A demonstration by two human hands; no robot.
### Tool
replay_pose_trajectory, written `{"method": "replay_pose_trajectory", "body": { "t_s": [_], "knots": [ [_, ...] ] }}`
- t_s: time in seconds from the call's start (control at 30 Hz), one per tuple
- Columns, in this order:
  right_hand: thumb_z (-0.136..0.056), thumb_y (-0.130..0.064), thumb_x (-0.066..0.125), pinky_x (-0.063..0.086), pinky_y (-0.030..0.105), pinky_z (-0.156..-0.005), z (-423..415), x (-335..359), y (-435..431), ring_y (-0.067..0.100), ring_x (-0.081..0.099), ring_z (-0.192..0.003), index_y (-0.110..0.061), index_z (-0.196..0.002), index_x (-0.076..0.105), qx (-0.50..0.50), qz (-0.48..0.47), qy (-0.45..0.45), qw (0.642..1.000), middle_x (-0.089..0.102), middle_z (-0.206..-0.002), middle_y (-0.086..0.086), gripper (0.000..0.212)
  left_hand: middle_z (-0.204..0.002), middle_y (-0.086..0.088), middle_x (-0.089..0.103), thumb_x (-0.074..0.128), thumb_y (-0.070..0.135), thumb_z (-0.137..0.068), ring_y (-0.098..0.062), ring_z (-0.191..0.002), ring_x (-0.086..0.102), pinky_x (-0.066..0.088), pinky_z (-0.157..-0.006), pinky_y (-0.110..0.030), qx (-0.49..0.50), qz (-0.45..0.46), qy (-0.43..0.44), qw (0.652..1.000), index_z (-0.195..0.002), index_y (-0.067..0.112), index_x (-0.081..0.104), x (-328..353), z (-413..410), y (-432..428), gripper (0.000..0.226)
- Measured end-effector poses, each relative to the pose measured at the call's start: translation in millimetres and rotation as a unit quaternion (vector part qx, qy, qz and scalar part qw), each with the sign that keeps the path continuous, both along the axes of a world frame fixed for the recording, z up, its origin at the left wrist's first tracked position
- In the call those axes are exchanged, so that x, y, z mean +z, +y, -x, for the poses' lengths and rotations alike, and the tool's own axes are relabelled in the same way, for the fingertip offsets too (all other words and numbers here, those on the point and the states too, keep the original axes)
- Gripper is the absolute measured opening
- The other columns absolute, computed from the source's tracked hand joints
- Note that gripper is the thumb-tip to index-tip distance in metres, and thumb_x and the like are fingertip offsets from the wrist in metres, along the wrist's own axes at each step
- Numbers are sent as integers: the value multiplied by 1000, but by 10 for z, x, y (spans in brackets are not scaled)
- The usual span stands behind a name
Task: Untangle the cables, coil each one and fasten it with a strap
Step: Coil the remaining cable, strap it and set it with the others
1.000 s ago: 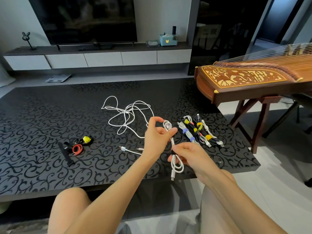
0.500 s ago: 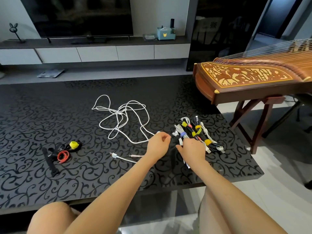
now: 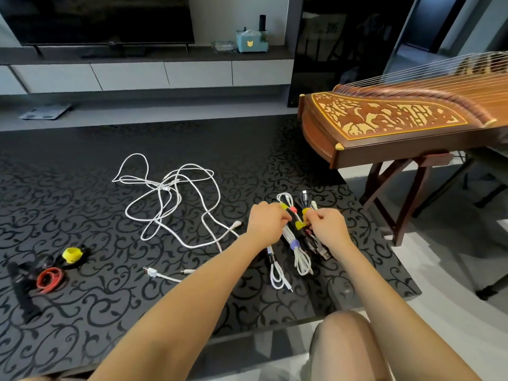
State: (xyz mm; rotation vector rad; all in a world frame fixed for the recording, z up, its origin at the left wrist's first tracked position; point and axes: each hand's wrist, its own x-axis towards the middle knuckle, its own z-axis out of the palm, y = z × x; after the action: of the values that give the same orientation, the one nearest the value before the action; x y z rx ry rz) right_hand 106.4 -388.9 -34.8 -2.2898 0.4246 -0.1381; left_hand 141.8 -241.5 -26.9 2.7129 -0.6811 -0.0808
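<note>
My left hand (image 3: 268, 220) is curled over the far end of a coiled white cable (image 3: 277, 272) that has a black strap and lies on the black patterned table (image 3: 82, 210). To its right, my right hand (image 3: 325, 226) pinches at a yellow strap (image 3: 299, 225) in the pile of strapped cable bundles (image 3: 301, 257). A tangle of loose white cables (image 3: 170, 199) is spread over the table's middle. One short white cable with a USB plug (image 3: 158, 274) lies near my left forearm.
Spare straps lie at the table's left: yellow (image 3: 72, 254), red (image 3: 50, 279) and a flat black one (image 3: 23, 294). A wooden zither on a stand (image 3: 398, 125) overhangs the table's right corner. The TV cabinet (image 3: 165, 74) stands beyond.
Both hands moved away from me and down to the table. The coiled white cable, held up in the air a second ago, now lies beside the strapped bundles.
</note>
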Motion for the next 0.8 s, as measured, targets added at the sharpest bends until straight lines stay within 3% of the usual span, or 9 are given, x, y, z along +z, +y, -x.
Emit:
{"method": "replay_pose_trajectory", "body": {
  "t_s": [0.1, 0.2, 0.27, 0.4, 0.47, 0.57, 0.67, 0.73, 0.8],
  "knots": [
    [-90, -16, 57, 26, 32, -53, -29, 0, -43, 17, 31, -53, 1, -52, 50, 12, -27, 16, 999, 39, -51, 9, 42, -113, 7, 61, 46, 27, -99, -23, -107, 48, 31, -85, -33, -16, -55, 4, 998, -112, 35, 67, 6, -121, -96, 26],
    [-81, -15, 71, 37, 31, -58, -47, 57, -60, 17, 43, -57, -2, -63, 72, 24, -50, 34, 998, 58, -59, 11, 22, -109, 8, 60, 41, 26, -99, -22, -104, 44, 26, -79, -32, -20, -59, 10, 998, -110, 37, 68, -11, -148, -118, 31],
    [-76, -19, 77, 38, 30, -58, -134, 77, -48, 16, 48, -59, -4, -63, 72, 31, -22, 70, 997, 60, -62, 14, 21, -109, 7, 58, 37, 24, -100, -23, -102, 42, 23, -77, -32, -20, -60, 9, 998, -112, 37, 67, -41, -146, -118, 34],
    [-67, -28, 85, 36, 26, -54, -329, 125, 59, 18, 54, -68, -6, -69, 61, 22, 105, 161, 981, 55, -66, 3, 32, -109, 5, 57, 35, 21, -99, -23, -98, 38, 22, -76, -33, -15, -57, 13, 998, -111, 36, 67, -63, -125, -111, 37],
    [-72, -22, 80, 31, 27, -49, -337, 141, 159, 21, 47, -68, -9, -60, 43, 53, 188, 156, 968, 45, -63, 3, 41, -109, 6, 57, 36, 19, -97, -21, -96, 36, 19, -75, -33, -9, -50, 16, 999, -109, 34, 68, -49, -113, -110, 37],
    [-83, -7, 61, 34, 26, -57, -276, 128, 293, 23, 45, -73, -13, -60, 31, 108, 304, 139, 936, 39, -65, 2, 38, -109, 4, 57, 38, 15, -94, -25, -100, 39, 20, -76, -32, 6, -35, 26, 999, -107, 31, 69, -23, -80, -105, 36],
    [-84, -3, 55, 40, 29, -65, -273, 158, 352, 29, 59, -85, -5, -79, 53, 150, 347, 135, 916, 58, -88, 10, 6, -109, -1, 60, 39, 12, -92, -27, -102, 43, 20, -75, -32, 27, -10, 28, 999, -103, 28, 70, -26, -51, -72, 36],
    [-85, -1, 53, 43, 33, -73, -287, 176, 380, 33, 61, -98, 0, -99, 58, 169, 352, 141, 910, 61, -104, 15, 15, -106, -2, 62, 40, 11, -91, -27, -100, 46, 20, -74, -32, 43, 18, 23, 999, -101, 28, 70, -34, -33, -26, 36],
    [-87, 0, 51, 43, 35, -77, -288, 170, 389, 35, 59, -103, 2, -105, 55, 177, 355, 143, 907, 60, -110, 17, 19, -106, -1, 62, 43, 11, -91, -26, -101, 49, 24, -77, -33, 63, 54, 12, 996, -102, 28, 71, -42, -23, 5, 34]
  ]
}}
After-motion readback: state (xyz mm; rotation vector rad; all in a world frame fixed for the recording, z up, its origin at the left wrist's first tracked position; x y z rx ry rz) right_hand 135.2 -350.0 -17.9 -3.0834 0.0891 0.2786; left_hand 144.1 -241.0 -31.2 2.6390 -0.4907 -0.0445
